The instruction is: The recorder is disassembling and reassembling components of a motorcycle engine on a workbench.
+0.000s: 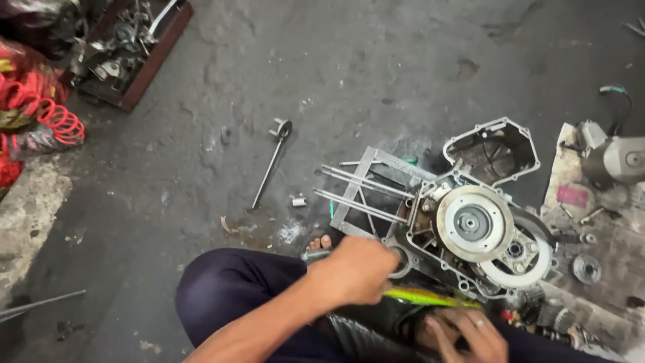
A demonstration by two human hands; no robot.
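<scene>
My left hand [356, 269] reaches across my knee and is closed around a tool. A silver end [314, 255] sticks out on its left and a blurred yellow-green shaft [430, 296] on its right. The hand sits against the near edge of an open engine case [430, 255] on the floor, which has a round silver disc [474, 223] and long studs [363, 185]. My right hand [467, 335], with a ring on one finger, lies just below the yellow-green shaft with its fingers bent over a dark ribbed part [366, 339]. Its grip is hidden.
A long-handled socket wrench [272, 161] and a small socket [299, 202] lie on the concrete. A loose engine cover [494, 151] sits behind the case. Small parts rest on cardboard [594, 232] at the right. A tool tray [134, 50] and red coiled hose [57, 117] are at the top left.
</scene>
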